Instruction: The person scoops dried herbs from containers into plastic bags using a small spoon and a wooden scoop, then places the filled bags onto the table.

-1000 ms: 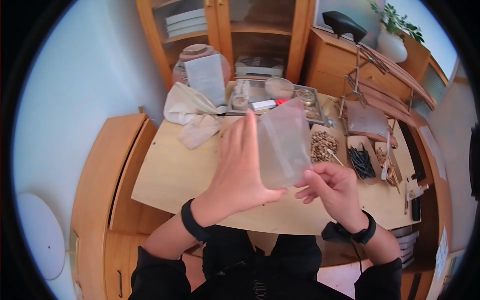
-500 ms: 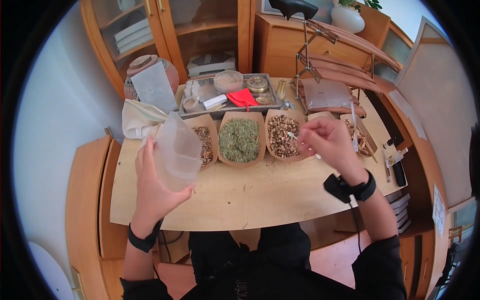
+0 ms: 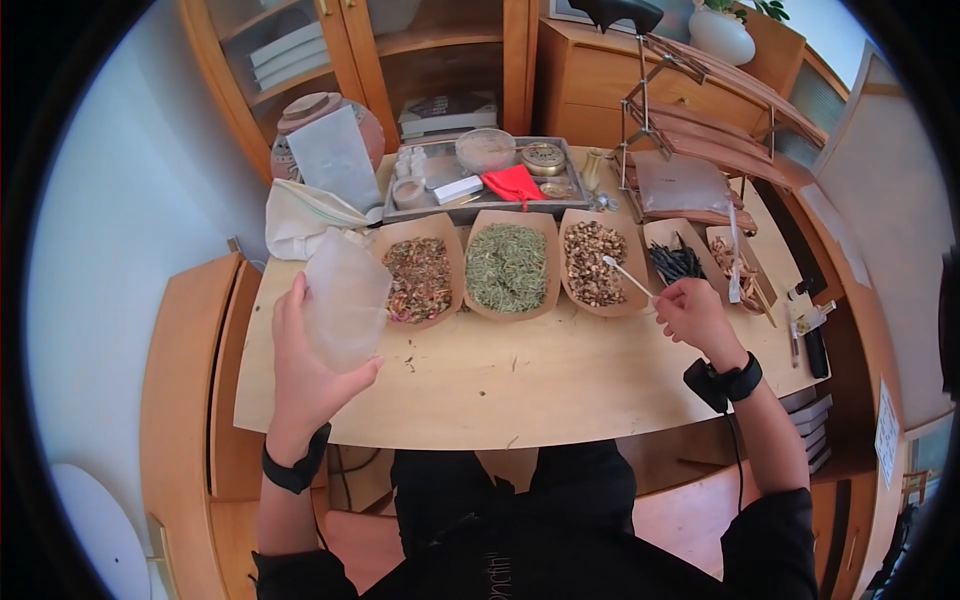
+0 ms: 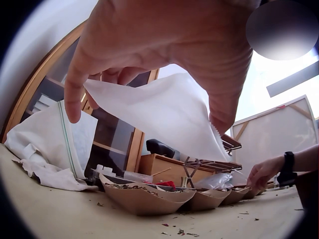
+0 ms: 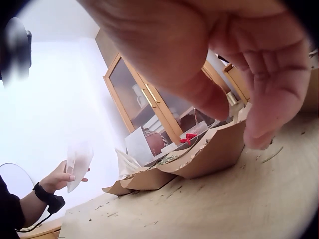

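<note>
My left hand (image 3: 305, 360) holds a translucent white pouch (image 3: 345, 300) upright over the left of the table, spread between thumb and fingers. In the left wrist view the pouch (image 4: 154, 112) shows a zigzag-cut edge beside the thumb. At the right, my right hand (image 3: 695, 318) pinches the handle end of a small white spoon (image 3: 630, 278). The spoon's bowl lies over brown chopped pieces in a paper tray (image 3: 637, 245). To its left are trays of green dried herb (image 3: 505, 265) and of mixed dried petals (image 3: 418, 275).
Dark sticks (image 3: 675, 262) and pale wood chips (image 3: 730, 262) fill the trays at right. Behind them stand a grey tray (image 3: 450, 212) with jars and a red pouch (image 3: 512, 184), and a folding wooden rack (image 3: 690, 140). A cream cloth bag (image 3: 305, 215) lies at back left.
Both hands were at the pouch. My left hand has carried it left, while my right hand let go, moved right and took the spoon's handle. The head view has shifted, showing all the trays.
</note>
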Tool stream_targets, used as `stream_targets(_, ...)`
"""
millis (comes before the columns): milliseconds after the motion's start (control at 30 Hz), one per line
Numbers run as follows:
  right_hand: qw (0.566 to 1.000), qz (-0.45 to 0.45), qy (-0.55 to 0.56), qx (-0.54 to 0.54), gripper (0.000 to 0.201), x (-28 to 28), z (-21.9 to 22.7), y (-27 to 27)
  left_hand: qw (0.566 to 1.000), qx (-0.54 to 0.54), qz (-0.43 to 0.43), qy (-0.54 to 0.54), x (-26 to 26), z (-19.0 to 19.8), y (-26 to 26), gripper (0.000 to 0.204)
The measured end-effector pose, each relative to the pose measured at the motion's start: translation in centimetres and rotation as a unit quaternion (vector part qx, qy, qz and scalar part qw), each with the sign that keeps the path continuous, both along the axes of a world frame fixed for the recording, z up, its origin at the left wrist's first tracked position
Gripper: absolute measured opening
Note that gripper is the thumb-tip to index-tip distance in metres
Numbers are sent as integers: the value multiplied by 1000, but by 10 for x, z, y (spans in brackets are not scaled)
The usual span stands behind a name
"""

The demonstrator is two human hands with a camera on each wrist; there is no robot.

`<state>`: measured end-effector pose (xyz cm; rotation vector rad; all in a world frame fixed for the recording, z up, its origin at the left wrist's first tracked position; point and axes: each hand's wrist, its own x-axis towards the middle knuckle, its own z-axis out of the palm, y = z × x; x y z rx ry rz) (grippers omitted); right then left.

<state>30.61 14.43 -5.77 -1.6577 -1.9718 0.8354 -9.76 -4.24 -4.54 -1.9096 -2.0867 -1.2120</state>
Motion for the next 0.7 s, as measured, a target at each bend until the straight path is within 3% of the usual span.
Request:
stream_targets(33,998,-11,46,-42,17,-2,1,-1,1000,-4,-4,-9,0,0,0,105)
stream_targets(167,997,5,77,-18,11,-3,2,-3,1000,-20,-15,-17,-5,2,-4,102)
stream_targets(367,995,8,95,30,7,-3,8,-11,994,-58,-44,-86,-21,-4,-10,103)
stream_targets(700,992,-1,111,52,8,-11,7,-17,990,-68,-52,-110,-30,-12,-12,102)
